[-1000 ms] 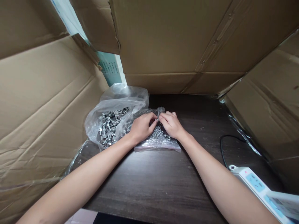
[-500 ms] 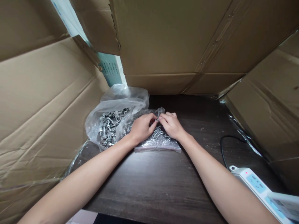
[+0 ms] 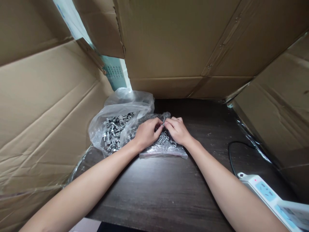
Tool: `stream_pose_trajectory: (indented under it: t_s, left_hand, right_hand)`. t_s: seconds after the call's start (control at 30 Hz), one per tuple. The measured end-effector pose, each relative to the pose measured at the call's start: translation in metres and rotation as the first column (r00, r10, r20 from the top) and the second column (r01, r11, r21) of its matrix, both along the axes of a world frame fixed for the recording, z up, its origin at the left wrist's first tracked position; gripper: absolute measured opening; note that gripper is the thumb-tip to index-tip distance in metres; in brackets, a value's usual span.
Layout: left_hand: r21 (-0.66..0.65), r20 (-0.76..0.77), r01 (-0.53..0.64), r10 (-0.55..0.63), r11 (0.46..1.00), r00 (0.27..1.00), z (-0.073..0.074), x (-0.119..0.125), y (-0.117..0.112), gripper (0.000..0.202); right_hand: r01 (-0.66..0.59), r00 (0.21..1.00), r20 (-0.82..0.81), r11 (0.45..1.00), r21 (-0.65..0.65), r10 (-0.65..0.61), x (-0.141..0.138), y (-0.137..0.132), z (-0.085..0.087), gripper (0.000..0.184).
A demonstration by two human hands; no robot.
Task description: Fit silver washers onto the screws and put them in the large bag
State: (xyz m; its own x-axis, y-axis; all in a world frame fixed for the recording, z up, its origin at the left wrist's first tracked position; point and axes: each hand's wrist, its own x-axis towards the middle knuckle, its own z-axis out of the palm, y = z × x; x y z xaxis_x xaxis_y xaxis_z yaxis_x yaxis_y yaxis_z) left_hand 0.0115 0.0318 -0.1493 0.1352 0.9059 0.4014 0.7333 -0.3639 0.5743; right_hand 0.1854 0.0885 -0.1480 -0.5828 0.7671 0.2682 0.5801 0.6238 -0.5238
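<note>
My left hand (image 3: 147,130) and my right hand (image 3: 176,129) meet fingertip to fingertip, both closed in a pinch. Between them shows a tiny shiny bolt (image 3: 163,124), mostly covered by the fingers. Just below lies a flat clear zip bag (image 3: 164,151) with small silver bolts (image 3: 164,138) on or in it; which one I cannot tell. To the left of my left hand, a larger open plastic bag (image 3: 96,127) holds many bigger bolts (image 3: 113,132).
Cardboard walls (image 3: 181,42) enclose the dark wooden table (image 3: 149,190) at the back and both sides. A white power strip (image 3: 263,188) with a black cable (image 3: 229,156) sits at the right front, its small red light lit.
Both hands keep the same pinch at nearly the same spot. The whole view has shifted very slightly; the bags and bolts stay in place.
</note>
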Motion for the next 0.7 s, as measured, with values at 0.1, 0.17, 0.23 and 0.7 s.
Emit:
stream_pose_trajectory:
  t_s: [0.1, 0.17, 0.23, 0.7]
  left_hand:
    - [-0.004, 0.005, 0.001, -0.001, 1.000, 1.000, 0.0002, 0.0003, 0.0002, 0.005]
    - [-0.006, 0.002, -0.001, 0.001, 1.000, 1.000, 0.0005, 0.0004, 0.0003, 0.005]
    - [-0.009, -0.004, -0.004, 0.004, 1.000, 1.000, 0.0007, 0.0003, 0.0002, 0.006]
    - [-0.004, 0.002, 0.003, -0.003, 1.000, 1.000, 0.0012, 0.0000, -0.0001, 0.005]
  right_hand:
    - [0.003, 0.999, -0.038, 1.000, -0.010, -0.003, 0.0003, -0.0009, 0.0006, 0.023]
    - [0.003, 0.998, -0.057, 1.000, -0.010, -0.004, 0.0005, -0.0010, 0.0007, 0.018]
    - [0.000, 0.999, -0.054, 1.000, -0.012, -0.001, 0.0005, -0.0005, 0.0005, 0.018]
    - [-0.014, 0.997, -0.073, 1.000, -0.007, 0.013, 0.0010, -0.0006, 0.0001, 0.019]
